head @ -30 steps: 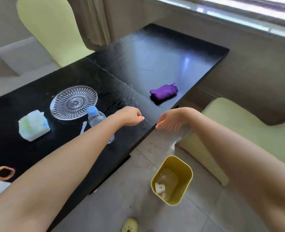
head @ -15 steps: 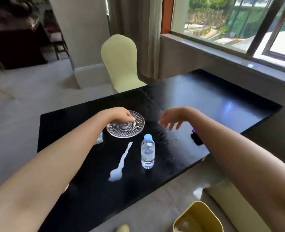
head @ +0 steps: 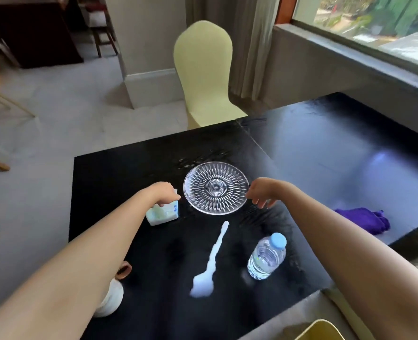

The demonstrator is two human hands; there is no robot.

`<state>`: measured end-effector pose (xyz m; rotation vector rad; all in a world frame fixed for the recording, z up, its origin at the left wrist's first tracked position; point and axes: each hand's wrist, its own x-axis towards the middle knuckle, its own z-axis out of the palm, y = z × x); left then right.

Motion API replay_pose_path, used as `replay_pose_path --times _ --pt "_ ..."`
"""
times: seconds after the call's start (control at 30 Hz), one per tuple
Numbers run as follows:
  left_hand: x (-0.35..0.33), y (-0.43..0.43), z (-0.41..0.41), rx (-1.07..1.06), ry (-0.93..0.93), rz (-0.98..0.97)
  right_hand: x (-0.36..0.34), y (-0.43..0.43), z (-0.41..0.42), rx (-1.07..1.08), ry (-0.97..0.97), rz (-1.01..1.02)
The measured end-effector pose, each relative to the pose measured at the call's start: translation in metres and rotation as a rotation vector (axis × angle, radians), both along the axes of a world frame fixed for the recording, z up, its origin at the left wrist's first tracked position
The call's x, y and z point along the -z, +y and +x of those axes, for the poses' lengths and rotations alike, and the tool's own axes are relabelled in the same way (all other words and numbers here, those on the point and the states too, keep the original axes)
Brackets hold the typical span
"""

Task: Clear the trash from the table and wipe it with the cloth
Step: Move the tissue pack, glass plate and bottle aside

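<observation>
On the black table [head: 129, 173] a white liquid spill [head: 213, 261] runs in a thin streak from near the glass plate [head: 215, 187] toward me. A purple cloth [head: 364, 219] lies bunched at the right edge. My left hand [head: 165, 193] rests on top of a tissue pack [head: 165, 214], fingers curled and pinching a white tissue corner at the pack's opening. To the right of the plate's rim, my right hand [head: 260, 193] hovers with fingers apart and pointing down, holding nothing. The rim of a yellow trash bin [head: 320, 331] shows on the floor at the bottom right.
A small water bottle [head: 266, 258] with a blue cap stands right of the spill. A white mug [head: 111, 298] sits under my left forearm at the near left. A pale yellow chair [head: 204, 74] stands behind the table, and a window ledge runs along the right.
My view has swung up and left from the bin to the table. My left hand moved from the plate onto the tissue pack. My right hand shifted to the plate's right rim.
</observation>
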<state>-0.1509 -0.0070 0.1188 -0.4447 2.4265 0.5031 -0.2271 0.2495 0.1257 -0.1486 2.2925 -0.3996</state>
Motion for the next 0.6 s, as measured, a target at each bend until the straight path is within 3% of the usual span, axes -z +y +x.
replay_pose_path --times 0.13,0.37,0.5,0.6 --pt "0.041 -0.026 -0.004 -0.08 -0.001 -0.075 0.033 -0.018 -0.015 0.004 -0.046 0.057" --pt "0.111 -0.052 -0.006 -0.458 -0.029 -0.028 0.08 -0.029 -0.043 -0.121 -0.03 0.207" --pt "0.142 -0.052 -0.013 -0.673 0.022 0.001 0.111 -0.024 -0.059 -0.12 0.105 0.195" --pt "0.152 -0.046 -0.021 -0.759 0.094 -0.024 0.147 -0.015 -0.077 0.016 0.167 0.152"
